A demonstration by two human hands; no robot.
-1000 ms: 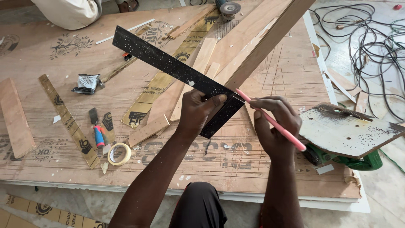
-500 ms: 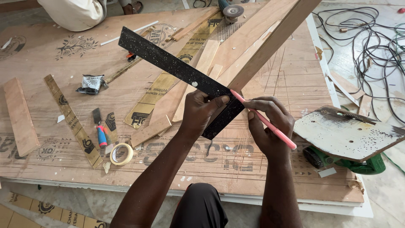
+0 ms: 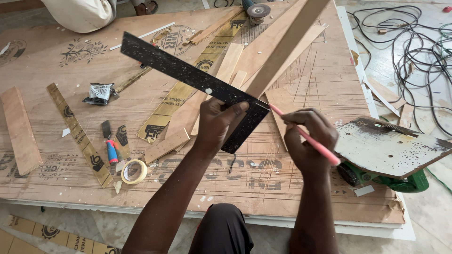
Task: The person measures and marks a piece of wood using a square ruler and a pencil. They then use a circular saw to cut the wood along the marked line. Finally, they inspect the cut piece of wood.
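The left hand (image 3: 217,123) grips the black square (image 3: 197,82) against the wooden strip (image 3: 287,47) and should keep it firm, while the right hand (image 3: 308,141), closed on the pink pencil (image 3: 306,137), marks along its edge.

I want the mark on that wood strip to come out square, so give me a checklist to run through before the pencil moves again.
1. Left hand grips the black square at its corner: ok.
2. Square's short leg lies against the long wood strip: looks so, but whether it sits flush cannot be told.
3. Right hand holds the pink pencil in a writing grip: ok.
4. Pencil tip meets the square's edge at the strip: ok, it touches at the corner.
5. Strip steadied: cannot tell, its far end runs out of view.
6. Circular saw lies close beside the right forearm: not ok, it crowds the elbow.
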